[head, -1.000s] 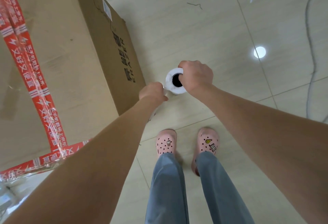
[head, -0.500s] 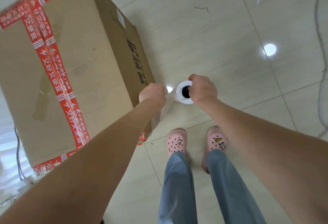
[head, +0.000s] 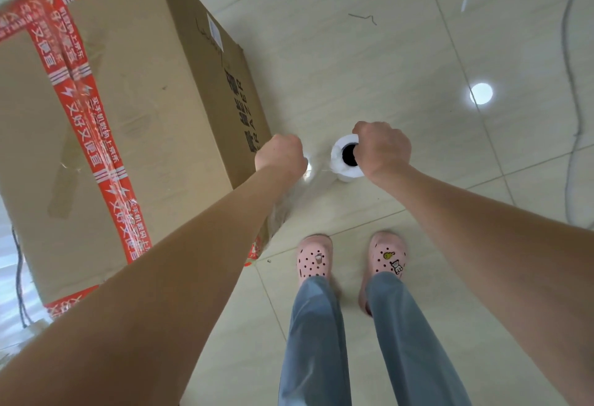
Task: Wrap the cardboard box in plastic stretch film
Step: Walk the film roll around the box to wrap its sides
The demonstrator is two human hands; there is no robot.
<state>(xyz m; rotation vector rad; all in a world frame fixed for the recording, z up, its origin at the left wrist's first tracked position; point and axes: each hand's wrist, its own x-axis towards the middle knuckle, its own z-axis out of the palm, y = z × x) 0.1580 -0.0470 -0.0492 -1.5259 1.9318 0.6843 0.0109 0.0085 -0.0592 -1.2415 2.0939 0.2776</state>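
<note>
A tall brown cardboard box (head: pixel 154 122) sealed with red printed tape stands on the floor at the left. My right hand (head: pixel 382 148) grips the top of an upright white roll of stretch film (head: pixel 340 161), seen from above with its dark core showing. My left hand (head: pixel 281 156) is closed on the clear film's free end (head: pixel 308 174), next to the box's near corner. A short span of film stretches between my hands and hangs down along the corner (head: pixel 279 212).
I stand on pale tiled floor (head: pixel 369 61); my feet in pink clogs (head: pixel 350 259) are just right of the box corner. A thin cable (head: pixel 569 52) runs along the floor at the far right, another cable (head: pixel 19 277) at the left edge.
The view has shifted, so more of the box top shows. My hands have drawn slightly apart, with a bit more film stretched between them beside the box corner.
</note>
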